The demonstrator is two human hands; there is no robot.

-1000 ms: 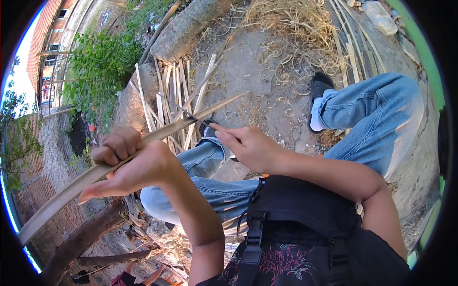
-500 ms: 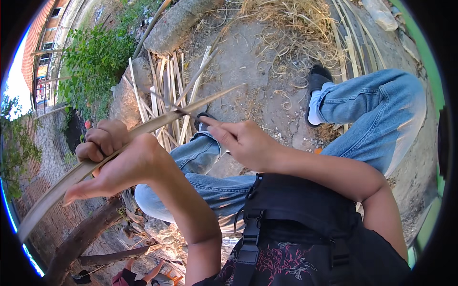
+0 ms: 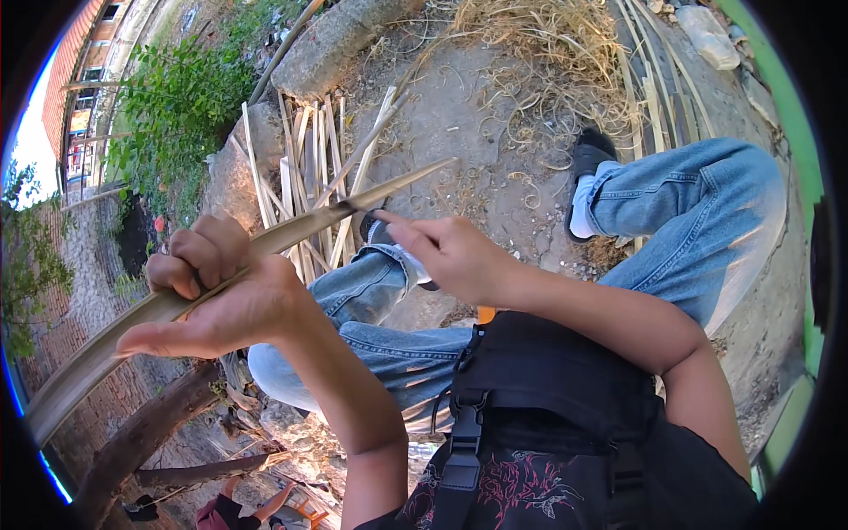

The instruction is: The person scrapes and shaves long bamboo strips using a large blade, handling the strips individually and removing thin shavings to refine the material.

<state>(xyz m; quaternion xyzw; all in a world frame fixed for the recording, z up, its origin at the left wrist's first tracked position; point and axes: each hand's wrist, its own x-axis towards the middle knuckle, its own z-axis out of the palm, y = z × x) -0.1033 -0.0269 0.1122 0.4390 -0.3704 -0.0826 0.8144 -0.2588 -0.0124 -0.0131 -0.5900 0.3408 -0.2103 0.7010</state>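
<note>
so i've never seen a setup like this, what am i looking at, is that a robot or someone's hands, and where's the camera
No robot here: these are a person's own bare hands. The camera is worn on the head and looks down; its fisheye lens bends straight edges near the rim. The left hand has its fingers curled around a long pale strip. The right hand holds a dark tool at the strip; it may be a blade, but it is blurred. On the ground, pale sticks lie in a loose pile beyond the left foot, and curly shavings lie farther out to the right.
</note>
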